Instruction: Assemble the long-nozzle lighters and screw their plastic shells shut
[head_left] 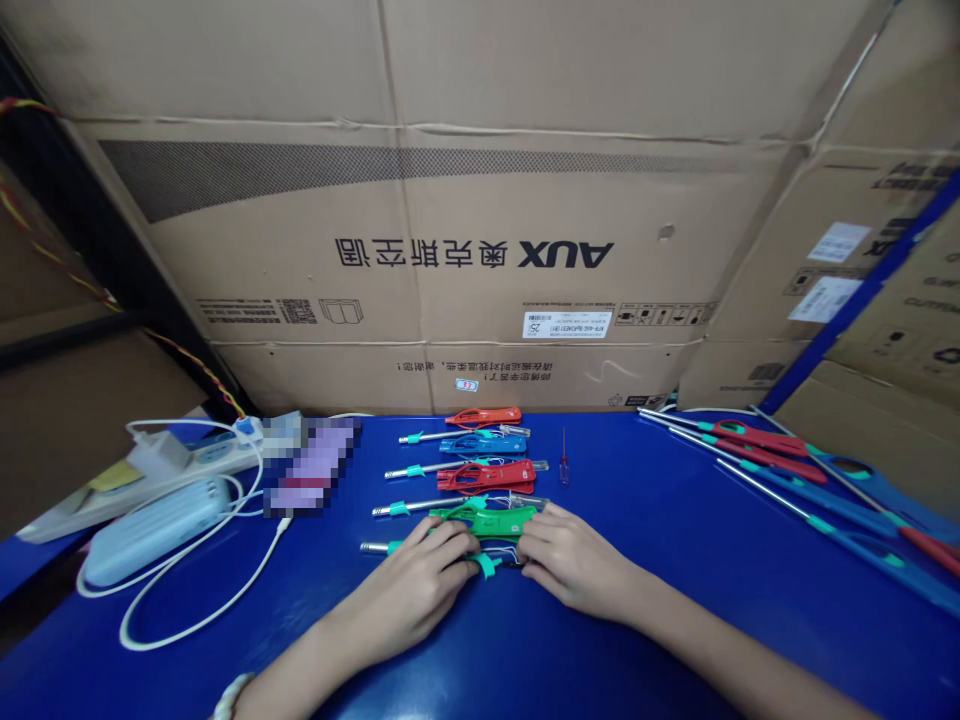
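The green casing (pixel 502 522) lies on the desk (pixel 637 660) just beyond and between the two hands, fingertips close by its ends. Nearer the person, a metal tube (pixel 373 548) runs under the left hand (pixel 429 575), and its teal piece (pixel 488 567) shows between the hands. The left fingers curl over this part; the right hand (pixel 570 558) has bent fingers beside thin wires (pixel 504 550). Whether either hand actually grips anything is hidden. Farther out, red (pixel 495 477), blue (pixel 487 446) and orange casings (pixel 487 416) line up, with a small screwdriver (pixel 565 468) to their right.
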